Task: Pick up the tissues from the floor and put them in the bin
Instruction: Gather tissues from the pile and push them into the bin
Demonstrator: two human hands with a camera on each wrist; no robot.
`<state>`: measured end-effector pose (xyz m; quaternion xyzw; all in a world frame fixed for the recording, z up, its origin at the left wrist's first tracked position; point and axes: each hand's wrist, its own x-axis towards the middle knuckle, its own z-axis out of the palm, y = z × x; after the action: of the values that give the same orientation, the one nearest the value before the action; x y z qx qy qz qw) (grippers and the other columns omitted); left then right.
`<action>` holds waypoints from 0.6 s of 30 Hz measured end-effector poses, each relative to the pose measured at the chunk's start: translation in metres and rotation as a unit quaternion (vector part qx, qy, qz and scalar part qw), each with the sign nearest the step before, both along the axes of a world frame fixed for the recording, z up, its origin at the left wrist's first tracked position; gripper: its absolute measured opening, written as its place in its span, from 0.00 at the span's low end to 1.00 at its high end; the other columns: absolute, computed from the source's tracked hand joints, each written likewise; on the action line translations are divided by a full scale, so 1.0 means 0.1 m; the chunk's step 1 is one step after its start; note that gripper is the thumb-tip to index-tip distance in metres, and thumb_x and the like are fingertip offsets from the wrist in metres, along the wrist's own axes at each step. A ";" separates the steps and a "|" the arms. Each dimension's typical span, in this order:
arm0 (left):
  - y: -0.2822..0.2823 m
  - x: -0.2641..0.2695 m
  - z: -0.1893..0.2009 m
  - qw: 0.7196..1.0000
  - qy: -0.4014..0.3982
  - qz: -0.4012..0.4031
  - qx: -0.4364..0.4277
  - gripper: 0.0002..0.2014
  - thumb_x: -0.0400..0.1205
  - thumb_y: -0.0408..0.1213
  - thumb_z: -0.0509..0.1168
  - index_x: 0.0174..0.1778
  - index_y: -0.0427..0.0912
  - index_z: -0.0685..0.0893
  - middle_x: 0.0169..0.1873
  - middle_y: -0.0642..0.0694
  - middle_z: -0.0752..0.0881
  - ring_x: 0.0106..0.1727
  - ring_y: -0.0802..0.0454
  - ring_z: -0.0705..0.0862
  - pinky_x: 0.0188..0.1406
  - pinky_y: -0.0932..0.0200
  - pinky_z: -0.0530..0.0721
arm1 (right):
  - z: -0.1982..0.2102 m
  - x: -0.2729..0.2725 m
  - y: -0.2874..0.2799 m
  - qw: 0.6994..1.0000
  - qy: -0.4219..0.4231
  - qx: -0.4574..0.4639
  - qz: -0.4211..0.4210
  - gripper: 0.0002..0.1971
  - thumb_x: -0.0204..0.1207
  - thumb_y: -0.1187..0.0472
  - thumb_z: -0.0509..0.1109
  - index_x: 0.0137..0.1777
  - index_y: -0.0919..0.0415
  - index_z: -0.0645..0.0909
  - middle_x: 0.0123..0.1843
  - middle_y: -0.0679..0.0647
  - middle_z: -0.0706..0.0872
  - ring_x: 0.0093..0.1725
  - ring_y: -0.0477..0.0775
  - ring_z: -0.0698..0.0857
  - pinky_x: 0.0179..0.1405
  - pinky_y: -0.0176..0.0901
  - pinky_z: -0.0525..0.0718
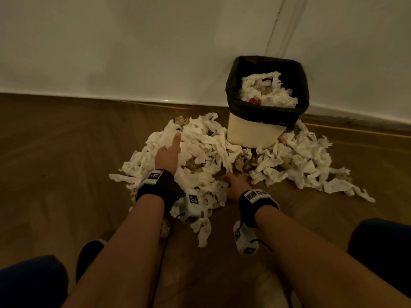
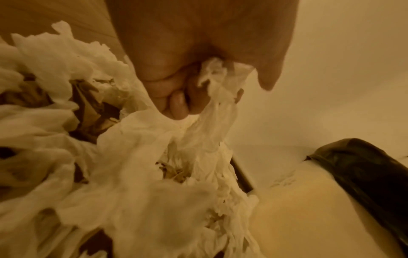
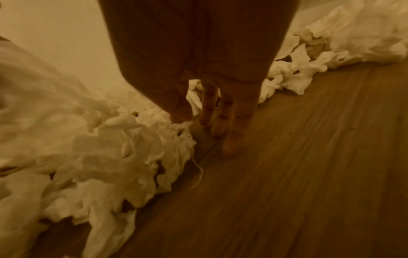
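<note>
Head view shows one bin [image 1: 255, 133] right of centre and one sprawling heap of tissues [image 1: 206, 150] at its foot, uncountable. Left hand [image 1: 167, 154] grips a tissue strand [image 2: 218, 87], fingers curled. Right hand [image 1: 236, 185] hangs empty, fingers [image 3: 229, 144] straight, tips on the wooden floor [image 1: 55, 152]. Wrist views are blurred. White wall [image 1: 133, 45] fills the upper frame.

Wearables: wrist rigs on bare forearms, dark trousers, dark shoe.
Each wrist has a black strap: left wrist strap [image 1: 155, 187], right wrist strap [image 1: 255, 203]. White blocks printed with black square fiducial markers sit on top of both. A white camera housing [image 1: 243, 237] with more markers and a thin black cable hangs under each wrist. No sleeves. Dark blue trouser knees [image 1: 31, 283] at both lower corners; dark shoe [image 1: 89, 254] with pale edge.
</note>
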<state>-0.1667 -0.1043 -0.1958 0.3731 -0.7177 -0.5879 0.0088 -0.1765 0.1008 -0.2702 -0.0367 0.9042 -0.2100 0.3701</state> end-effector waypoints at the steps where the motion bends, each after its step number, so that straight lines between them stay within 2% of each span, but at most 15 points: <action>1: 0.00 0.01 -0.02 1.000 0.011 -0.005 -0.022 0.22 0.78 0.58 0.64 0.46 0.38 0.83 0.45 0.41 0.84 0.51 0.41 0.83 0.58 0.46 0.80 | -0.01 0.02 0.01 1.000 -0.012 -0.011 -0.012 0.23 0.79 0.62 0.64 0.72 0.44 0.69 0.77 0.61 0.60 0.70 0.69 0.73 0.63 0.54 0.81; 2: 0.00 0.02 -0.05 0.998 0.026 -0.021 -0.045 0.17 0.78 0.52 0.67 0.43 0.39 0.82 0.43 0.41 0.85 0.48 0.41 0.83 0.54 0.48 0.80 | -0.02 0.03 0.02 0.999 -0.018 -0.026 -0.020 0.23 0.79 0.61 0.64 0.72 0.42 0.69 0.77 0.60 0.57 0.69 0.70 0.73 0.61 0.53 0.83; 3: 0.01 0.03 -0.08 0.998 0.035 -0.032 -0.052 0.11 0.79 0.45 0.68 0.44 0.39 0.81 0.45 0.39 0.85 0.50 0.39 0.83 0.54 0.47 0.81 | -0.04 0.04 0.02 0.999 -0.018 -0.038 -0.025 0.22 0.79 0.59 0.64 0.71 0.40 0.70 0.77 0.60 0.57 0.68 0.70 0.74 0.59 0.53 0.84; 4: 0.01 0.04 -0.11 0.998 0.036 -0.039 -0.043 0.08 0.81 0.39 0.66 0.50 0.39 0.82 0.51 0.36 0.84 0.55 0.37 0.83 0.56 0.44 0.83 | -0.04 0.05 0.01 0.998 -0.014 -0.046 -0.026 0.20 0.79 0.55 0.65 0.69 0.39 0.70 0.77 0.60 0.56 0.66 0.69 0.76 0.58 0.53 0.84; 6: 0.02 0.05 -0.17 0.998 0.046 -0.043 0.010 0.11 0.84 0.32 0.60 0.61 0.36 0.80 0.62 0.35 0.80 0.61 0.37 0.80 0.58 0.42 0.83 | -0.06 0.06 0.00 0.998 -0.012 -0.047 -0.034 0.19 0.78 0.48 0.66 0.68 0.37 0.71 0.77 0.59 0.55 0.62 0.67 0.79 0.57 0.52 0.85; 7: 0.02 0.05 -0.18 0.997 0.055 -0.034 0.052 0.12 0.85 0.30 0.57 0.62 0.35 0.79 0.62 0.37 0.79 0.60 0.38 0.80 0.53 0.42 0.85 | -0.07 0.07 -0.01 0.998 -0.013 -0.042 -0.035 0.19 0.77 0.47 0.67 0.68 0.37 0.72 0.77 0.58 0.55 0.60 0.67 0.80 0.55 0.51 0.86; 9: 0.04 0.03 -0.18 0.985 0.057 0.009 0.163 0.11 0.86 0.27 0.54 0.60 0.35 0.79 0.52 0.39 0.81 0.49 0.40 0.83 0.36 0.49 0.88 | -0.08 0.08 -0.02 0.999 -0.010 -0.025 -0.020 0.21 0.76 0.49 0.69 0.68 0.38 0.72 0.77 0.59 0.54 0.59 0.66 0.81 0.54 0.50 0.86; 11: 0.05 0.02 -0.17 0.978 0.039 0.026 0.205 0.09 0.86 0.28 0.54 0.54 0.37 0.80 0.42 0.40 0.82 0.36 0.42 0.85 0.25 0.56 0.87 | -0.08 0.10 -0.01 1.000 -0.004 -0.004 -0.003 0.21 0.76 0.52 0.70 0.68 0.41 0.73 0.79 0.60 0.52 0.65 0.67 0.78 0.57 0.48 0.84; 13: 0.07 0.03 -0.18 0.986 0.028 0.005 0.165 0.12 0.86 0.31 0.53 0.47 0.42 0.82 0.39 0.40 0.82 0.30 0.45 0.83 0.20 0.60 0.84 | -0.06 0.12 0.00 1.000 -0.006 0.002 -0.008 0.16 0.77 0.55 0.70 0.64 0.46 0.76 0.81 0.60 0.50 0.71 0.67 0.74 0.55 0.46 0.81; 14: 0.07 0.04 -0.19 0.991 0.027 -0.007 0.129 0.14 0.87 0.34 0.53 0.43 0.46 0.83 0.39 0.41 0.82 0.29 0.46 0.81 0.20 0.61 0.82 | -0.04 0.13 0.01 1.000 -0.003 0.000 -0.013 0.13 0.77 0.56 0.69 0.61 0.49 0.77 0.81 0.61 0.53 0.72 0.67 0.73 0.54 0.45 0.79; 16: 0.08 0.06 -0.21 0.998 0.033 -0.032 0.052 0.13 0.86 0.40 0.56 0.40 0.51 0.83 0.41 0.41 0.82 0.31 0.46 0.79 0.25 0.58 0.81 | -0.03 0.13 0.03 1.000 0.014 -0.004 -0.016 0.09 0.77 0.58 0.69 0.56 0.55 0.80 0.75 0.62 0.65 0.70 0.65 0.74 0.56 0.46 0.78; 18: 0.09 0.07 -0.20 0.997 0.036 -0.063 0.006 0.08 0.82 0.48 0.63 0.46 0.49 0.84 0.45 0.43 0.83 0.39 0.45 0.82 0.36 0.51 0.84 | -0.04 0.12 0.07 0.999 0.024 -0.028 -0.040 0.08 0.76 0.59 0.71 0.53 0.59 0.82 0.63 0.59 0.80 0.62 0.59 0.80 0.55 0.44 0.79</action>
<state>-0.1599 -0.0956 -0.2155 0.3056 -0.7354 -0.6048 -0.0043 -0.1643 0.1080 -0.2743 -0.0159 0.9076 -0.2486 0.3380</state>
